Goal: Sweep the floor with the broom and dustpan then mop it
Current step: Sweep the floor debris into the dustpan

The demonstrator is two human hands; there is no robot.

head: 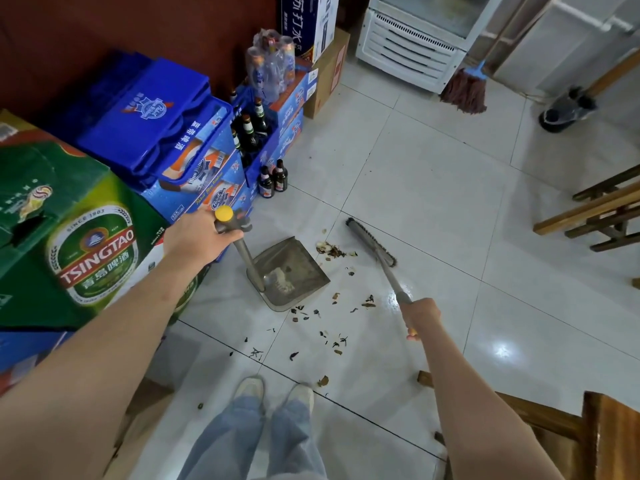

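Left hand [201, 239] grips grey dustpan [291, 271] handle; right hand [420, 315] grips broom [372, 242].

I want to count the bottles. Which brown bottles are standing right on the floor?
The two small brown bottles beside the blue crate stand directly on the tiles. The other dark bottles sit inside that crate, and the clear ones are shrink-wrapped atop boxes.
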